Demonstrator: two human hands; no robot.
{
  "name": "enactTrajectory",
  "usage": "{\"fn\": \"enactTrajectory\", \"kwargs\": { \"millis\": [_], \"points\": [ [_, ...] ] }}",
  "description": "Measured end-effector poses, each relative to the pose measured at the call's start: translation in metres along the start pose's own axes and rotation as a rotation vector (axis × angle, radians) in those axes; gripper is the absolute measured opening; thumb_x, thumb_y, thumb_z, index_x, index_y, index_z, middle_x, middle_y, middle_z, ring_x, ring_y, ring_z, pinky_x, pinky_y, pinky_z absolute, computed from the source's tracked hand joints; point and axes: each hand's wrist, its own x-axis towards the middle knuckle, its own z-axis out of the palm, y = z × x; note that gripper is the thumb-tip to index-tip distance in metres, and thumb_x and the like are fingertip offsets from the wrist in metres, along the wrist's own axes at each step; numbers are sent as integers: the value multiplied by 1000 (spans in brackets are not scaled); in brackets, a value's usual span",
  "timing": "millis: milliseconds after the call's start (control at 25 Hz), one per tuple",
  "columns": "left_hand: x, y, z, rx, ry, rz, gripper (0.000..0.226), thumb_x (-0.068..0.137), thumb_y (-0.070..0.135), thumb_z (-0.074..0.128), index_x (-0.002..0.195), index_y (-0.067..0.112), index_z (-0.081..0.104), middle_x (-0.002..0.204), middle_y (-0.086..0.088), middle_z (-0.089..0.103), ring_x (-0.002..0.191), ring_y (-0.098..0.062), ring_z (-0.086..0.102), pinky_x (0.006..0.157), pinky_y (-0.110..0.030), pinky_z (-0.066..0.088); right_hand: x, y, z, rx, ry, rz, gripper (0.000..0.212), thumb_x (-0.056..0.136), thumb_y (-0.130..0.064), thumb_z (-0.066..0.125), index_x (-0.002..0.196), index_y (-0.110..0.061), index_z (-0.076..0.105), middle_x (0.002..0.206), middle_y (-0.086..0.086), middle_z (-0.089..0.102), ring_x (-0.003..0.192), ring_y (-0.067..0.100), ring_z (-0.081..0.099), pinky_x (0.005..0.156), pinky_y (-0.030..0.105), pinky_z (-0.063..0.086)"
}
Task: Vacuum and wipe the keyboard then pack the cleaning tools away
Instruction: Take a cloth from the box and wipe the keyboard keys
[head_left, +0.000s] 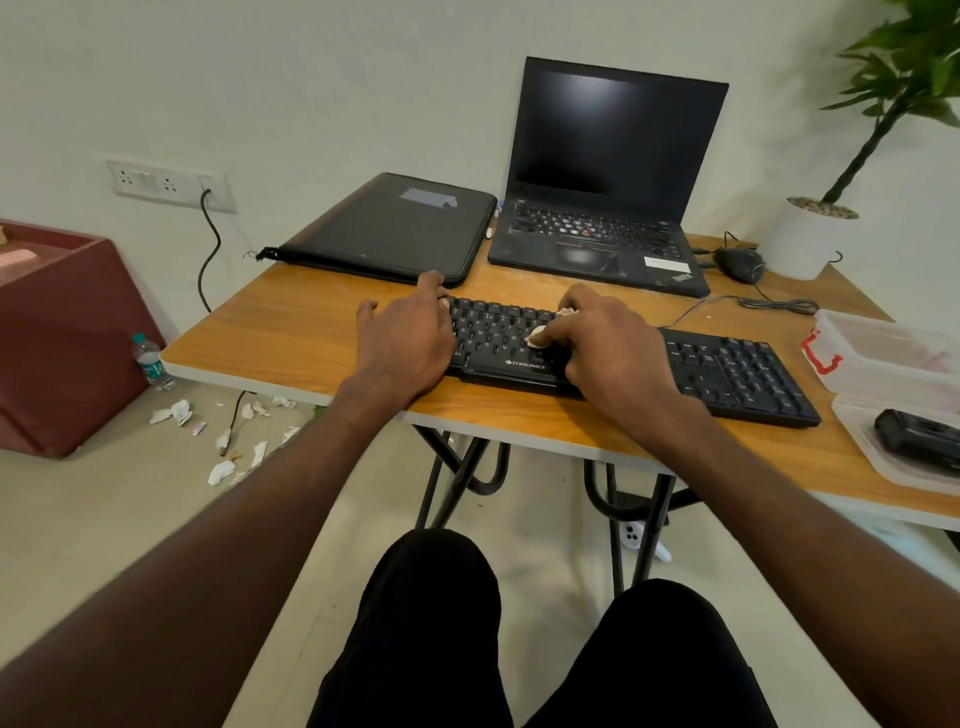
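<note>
Tissue (536, 336) under right hand (608, 343) on keyboard (727, 374)

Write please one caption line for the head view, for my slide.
Right hand wipes the black keyboard with a white tissue while left hand steadies its end.

A makeshift home or small-office work corner: a wood-topped folding table (311, 332) pushed against a plain white wall, carrying an open laptop (602, 176), a zipped laptop sleeve (384, 228), a black keyboard (727, 369) and a wired mouse (740, 262). A potted plant (815, 234) stands at the table's far corner, a wall socket panel (166, 183) has a cable plugged in, and crumpled tissues (223, 441) and a water bottle (150, 361) lie on the tiled floor
</note>
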Motion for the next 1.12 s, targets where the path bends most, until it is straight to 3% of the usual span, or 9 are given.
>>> {"fn": "enactTrajectory", "kwargs": {
  "millis": [160, 280, 480, 640, 800, 960, 1120],
  "points": [
    [0, 0, 1, 1, -5, 3, 34, 110, 26, 37, 143, 22, 44, 100, 4, 72, 102, -22, 68, 119, -57, 25, -7, 14, -10, -56, -16, 126, 37, 88, -15, 76, 120, -33, 74, 113, -4, 57, 99, 18, 54, 68, 30, 45],
    [0, 1, 1, -5, -9, -1, 35, 111, 26, 35, 144, 22, 44, 101, 3, 73, 103, -23, 68, 119, -57, 25, 7, 0, -6, 60, 54, 128, 38, 91, -12, 72, 123, -33, 73, 107, -7, 57, 92, 13, 52, 65, 23, 37],
    [-1, 2, -1, 1, -17, -7, 35, 110, 26, 36, 144, 22, 44, 96, 8, 66, 105, -23, 67, 119, -58, 24, 9, -6, -1, -12, -8, 58, 30, 90, -19, 76, 117, -32, 76, 111, -3, 57, 98, 19, 54, 73, 36, 52],
    [-1, 3, -2, 4, -20, -5, 37, 110, 25, 38, 146, 21, 44, 92, 11, 61, 105, -23, 67, 120, -58, 24, -4, 30, -21, -148, -54, 107, 23, 88, -20, 77, 110, -28, 77, 119, 1, 58, 105, 22, 54, 76, 33, 46],
    [-2, 3, -3, -8, -8, -10, 36, 111, 30, 37, 145, 21, 45, 101, 8, 67, 112, -22, 66, 121, -59, 22, -8, 30, -19, 65, 23, 177, 32, 90, -11, 72, 116, -30, 74, 115, -5, 60, 103, 17, 57, 79, 32, 52],
    [-9, 22, 0, 32, 154, 157, 36, 108, 36, 45, 142, 25, 50, 120, 4, 73, 119, -17, 65, 125, -54, 23, -1, 2, -8, 233, 37, 73, 28, 94, -13, 68, 117, -28, 75, 113, -7, 62, 100, 12, 57, 85, 33, 55],
    [-21, 43, 14, 108, 43, 292, 34, 106, 43, 47, 136, 33, 59, 129, 11, 70, 126, -12, 60, 126, -57, 17, -6, 2, -12, 104, -53, 17, 26, 90, -16, 73, 112, -31, 76, 116, -2, 57, 104, 19, 55, 82, 39, 56]
  ]
}}
